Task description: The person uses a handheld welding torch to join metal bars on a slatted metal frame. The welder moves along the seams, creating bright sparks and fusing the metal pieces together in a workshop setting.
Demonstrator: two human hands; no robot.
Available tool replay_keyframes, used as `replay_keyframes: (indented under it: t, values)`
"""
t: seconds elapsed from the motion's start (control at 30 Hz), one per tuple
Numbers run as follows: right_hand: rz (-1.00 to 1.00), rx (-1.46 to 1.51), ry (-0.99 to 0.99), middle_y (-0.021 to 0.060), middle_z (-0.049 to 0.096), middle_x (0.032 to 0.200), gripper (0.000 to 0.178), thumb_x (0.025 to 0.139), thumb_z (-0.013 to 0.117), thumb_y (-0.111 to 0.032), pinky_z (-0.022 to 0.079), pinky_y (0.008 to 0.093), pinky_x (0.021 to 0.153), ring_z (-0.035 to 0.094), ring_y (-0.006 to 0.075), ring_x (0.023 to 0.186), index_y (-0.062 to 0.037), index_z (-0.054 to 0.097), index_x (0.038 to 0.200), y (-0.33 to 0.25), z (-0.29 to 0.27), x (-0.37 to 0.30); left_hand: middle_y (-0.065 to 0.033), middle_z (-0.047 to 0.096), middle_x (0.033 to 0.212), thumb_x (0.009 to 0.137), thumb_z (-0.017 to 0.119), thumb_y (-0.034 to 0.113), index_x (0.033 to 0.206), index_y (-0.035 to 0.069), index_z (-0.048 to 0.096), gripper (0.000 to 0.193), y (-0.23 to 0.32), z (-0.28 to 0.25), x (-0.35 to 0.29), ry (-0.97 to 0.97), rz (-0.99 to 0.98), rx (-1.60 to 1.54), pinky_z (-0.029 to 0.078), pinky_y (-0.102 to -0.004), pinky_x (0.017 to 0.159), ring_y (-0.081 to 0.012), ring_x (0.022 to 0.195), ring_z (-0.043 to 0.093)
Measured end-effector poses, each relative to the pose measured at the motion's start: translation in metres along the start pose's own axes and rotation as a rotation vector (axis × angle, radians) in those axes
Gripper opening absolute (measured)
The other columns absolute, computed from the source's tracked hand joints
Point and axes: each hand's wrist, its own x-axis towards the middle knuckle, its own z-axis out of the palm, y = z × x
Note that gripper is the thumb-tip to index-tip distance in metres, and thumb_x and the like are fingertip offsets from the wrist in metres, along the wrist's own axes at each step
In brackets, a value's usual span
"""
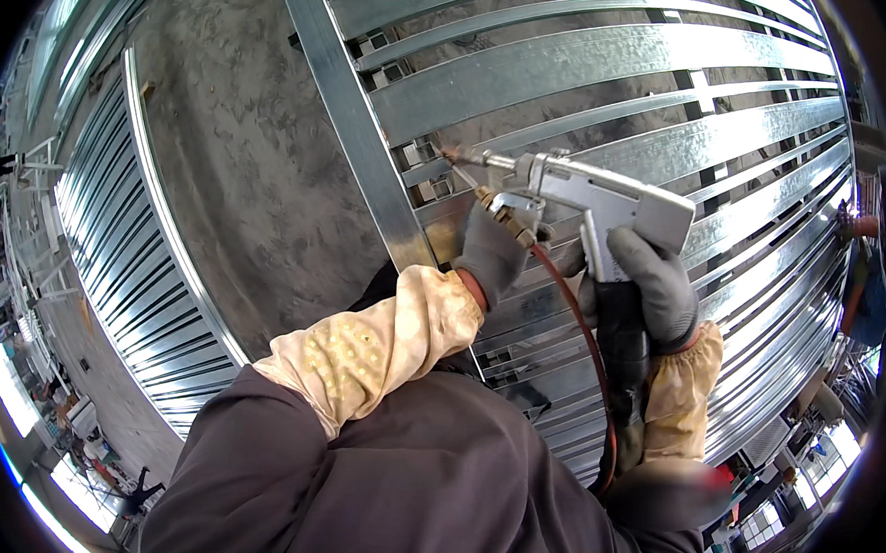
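I see right hand (pixel 654 283) clenched on 1 gun (pixel 614 197); left hand (pixel 492 249) at the brass fitting (pixel 505 216), finger closure hidden, can't tell. Gun's long axis runs up-left from right hand, tip (pixel 455 155) just right of the rail (pixel 350 111), left hand nearer tip.

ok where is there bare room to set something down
Widest bare patch: the grey floor between the left rail of the slatted frame and the slatted panel further left. Crowded: over the frame, where left hand, right hand, pistol-shaped tool and reddish hose bunch together.
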Motion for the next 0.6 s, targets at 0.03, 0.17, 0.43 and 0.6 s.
replay_keyframes:
  t: [0.03,0.17,0.43,0.6]
  values:
    - [0.019,-0.009,-0.016,0.0149,0.065,0.076,0.030,0.094,0.058,-0.022,0.053,0.0302,0.050,0.064,0.0205,0.056,0.0057,0.057,0.107,0.001,0.000,0.001,-0.0159,0.067,0.092,0.097,0.039,0.044,0.110,-0.001,0.056,0.050,-0.002,-0.006,0.004,-0.044,-0.026,-0.003,0.056,-0.0395,0.071,-0.0279,0.079,0.066]
    - [0.060,-0.011,-0.062,0.0131,0.065,0.071,0.029,0.094,0.057,-0.022,0.052,0.0291,0.050,0.064,0.0189,0.055,0.0043,0.059,0.105,0.004,0.004,0.006,-0.0207,0.068,0.097,0.098,0.029,0.052,0.110,0.000,0.058,0.060,-0.007,-0.018,0.015,-0.181,0.003,0.098,0.057,-0.0424,0.075,-0.0338,0.086,0.068]
    - [0.122,-0.041,-0.070,0.0111,0.067,0.079,0.026,0.095,0.056,-0.021,0.052,0.0271,0.052,0.064,0.0156,0.059,0.0033,0.061,0.104,0.002,0.015,0.019,-0.0143,0.068,0.094,0.095,0.041,0.035,0.107,0.002,0.061,0.040,-0.035,-0.036,0.033,-0.261,0.410,0.904,0.055,-0.0402,0.074,-0.0284,0.084,0.067]
    - [0.108,-0.088,-0.075,0.0133,0.068,0.077,0.035,0.095,0.056,-0.029,0.053,0.0269,0.049,0.065,0.0168,0.056,0.0047,0.063,0.100,0.003,0.022,0.027,-0.0127,0.067,0.087,0.089,0.053,0.022,0.096,0.002,0.066,0.024,-0.050,-0.033,0.035,-0.455,0.044,0.461,0.054,-0.0373,0.071,-0.0249,0.078,0.066]
